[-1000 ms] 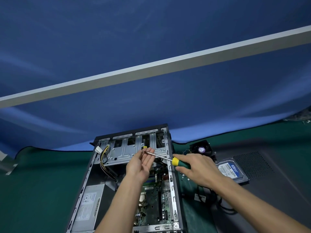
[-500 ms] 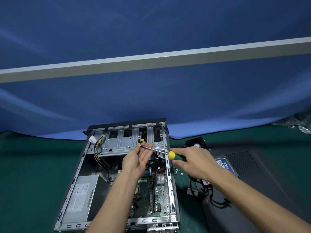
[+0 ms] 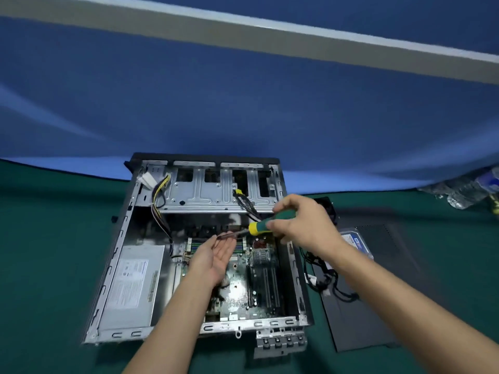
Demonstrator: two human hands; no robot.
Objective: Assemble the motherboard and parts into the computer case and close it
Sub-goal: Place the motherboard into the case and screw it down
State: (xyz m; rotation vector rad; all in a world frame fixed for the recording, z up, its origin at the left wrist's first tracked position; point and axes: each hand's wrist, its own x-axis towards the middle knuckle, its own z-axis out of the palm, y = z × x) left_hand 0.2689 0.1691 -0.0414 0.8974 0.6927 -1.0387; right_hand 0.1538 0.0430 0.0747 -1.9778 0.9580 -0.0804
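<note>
While the left hand lies spread, palm up, over the motherboard seated in the case, right fingers curl round the screwdriver. Board looks stiff but fragile: edges only.

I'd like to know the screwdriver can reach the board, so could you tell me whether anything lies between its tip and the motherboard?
Yes: the left hand, palm up, lies under the tip of the screwdriver, above the motherboard.

Green mat carries the open computer case, side panel and fan
</note>
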